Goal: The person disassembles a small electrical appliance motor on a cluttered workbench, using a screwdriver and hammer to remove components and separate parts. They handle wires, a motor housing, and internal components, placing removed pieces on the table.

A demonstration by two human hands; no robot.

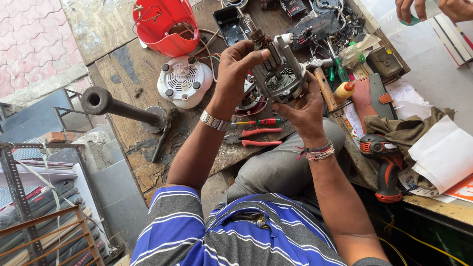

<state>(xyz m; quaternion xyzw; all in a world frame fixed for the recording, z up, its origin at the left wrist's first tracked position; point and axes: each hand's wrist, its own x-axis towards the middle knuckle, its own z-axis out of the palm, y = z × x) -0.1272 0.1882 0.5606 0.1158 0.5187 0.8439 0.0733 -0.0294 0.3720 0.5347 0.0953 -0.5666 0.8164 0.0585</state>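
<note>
I hold a small electric motor (276, 74) up over a worn wooden workbench (123, 79). Its grey metal frame shows a wound armature and a shaft sticking up at the top. My left hand (235, 74) grips the motor's upper left side, a metal watch on the wrist. My right hand (304, 109) cups it from below and the right, with thread bands on the wrist. Below the motor lie red-handled pliers (253, 138) and a red and green screwdriver (261, 121).
A red appliance housing (165, 24) and a white vented round base (183, 81) sit on the bench at left, by a black iron pipe stand (118, 108). An orange cordless drill (387, 165), cloth, papers and a glue bottle lie at right. Another person's hands (428, 10) show top right.
</note>
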